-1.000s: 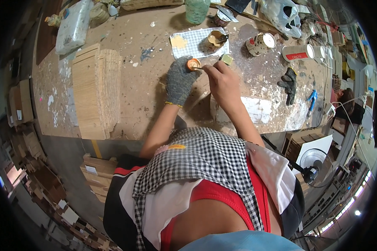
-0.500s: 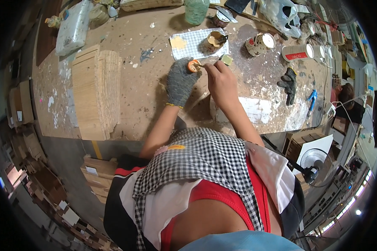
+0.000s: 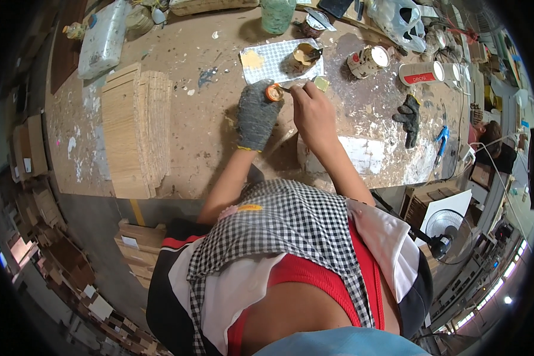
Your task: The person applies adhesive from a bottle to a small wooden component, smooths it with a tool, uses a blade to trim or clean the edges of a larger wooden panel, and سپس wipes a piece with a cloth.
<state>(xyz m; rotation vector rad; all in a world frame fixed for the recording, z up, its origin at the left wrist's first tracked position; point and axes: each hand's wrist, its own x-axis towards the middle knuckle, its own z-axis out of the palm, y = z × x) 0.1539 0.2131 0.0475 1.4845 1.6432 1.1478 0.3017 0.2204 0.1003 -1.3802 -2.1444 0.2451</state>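
Note:
My left hand [image 3: 258,115], in a grey knit work glove, is closed round a small orange-rimmed cup [image 3: 273,92] with pale brown stuff inside. My bare right hand [image 3: 313,113] pinches a thin dark stirring tool, whose end reaches to the cup's mouth; its exact kind is too small to tell. Just past the right fingers lies a small greenish block [image 3: 321,83]. Beyond both hands, a patterned white sheet [image 3: 267,72] carries a tan smear and an open can [image 3: 304,57] of brown paste with a dark tool in it.
Stacked wood panels [image 3: 122,130] lie on the workbench at left. Paper cups [image 3: 420,75], a spare dark glove [image 3: 407,121] and a blue-handled tool [image 3: 442,141] are at right. A green jar [image 3: 277,16] stands at the back. A fan [image 3: 442,228] is beyond the bench's near right edge.
The right fingers and the tool have shifted slightly at the cup's mouth. The left hand still holds the cup in nearly the same place.

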